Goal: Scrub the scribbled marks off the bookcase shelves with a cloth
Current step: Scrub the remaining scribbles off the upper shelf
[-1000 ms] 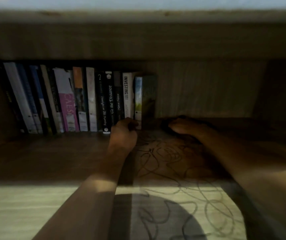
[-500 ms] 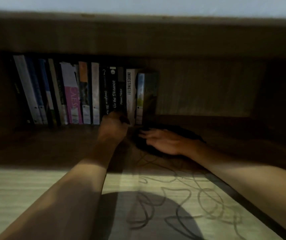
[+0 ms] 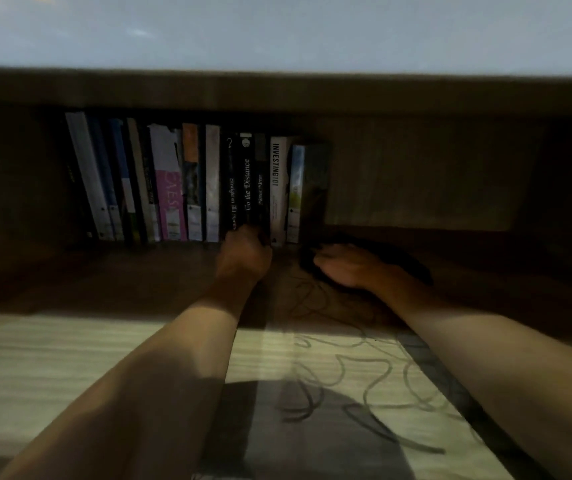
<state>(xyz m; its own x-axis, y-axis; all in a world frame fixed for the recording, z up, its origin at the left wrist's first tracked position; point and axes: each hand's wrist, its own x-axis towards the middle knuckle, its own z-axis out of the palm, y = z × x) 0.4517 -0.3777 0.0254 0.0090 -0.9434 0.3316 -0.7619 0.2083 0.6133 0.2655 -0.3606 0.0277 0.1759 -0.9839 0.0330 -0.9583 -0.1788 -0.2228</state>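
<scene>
Dark scribbled marks (image 3: 364, 375) loop over the pale wooden shelf (image 3: 70, 358), from its lit front back into the shadow. A dark cloth (image 3: 404, 263) lies deep on the shelf, right of the books. My right hand (image 3: 346, 268) rests flat on the cloth, fingers pointing left. My left hand (image 3: 244, 254) is against the foot of the black books (image 3: 248, 188), fingers curled; the dark hides whether it grips them.
A row of upright books (image 3: 173, 188) fills the back left of the shelf. The board above (image 3: 277, 91) hangs low over the opening. The right back of the shelf lies in deep shadow.
My left hand slid left along the books, from the white spine to the black ones. My right hand with the cloth swept left and a little toward me, then back toward the books.
</scene>
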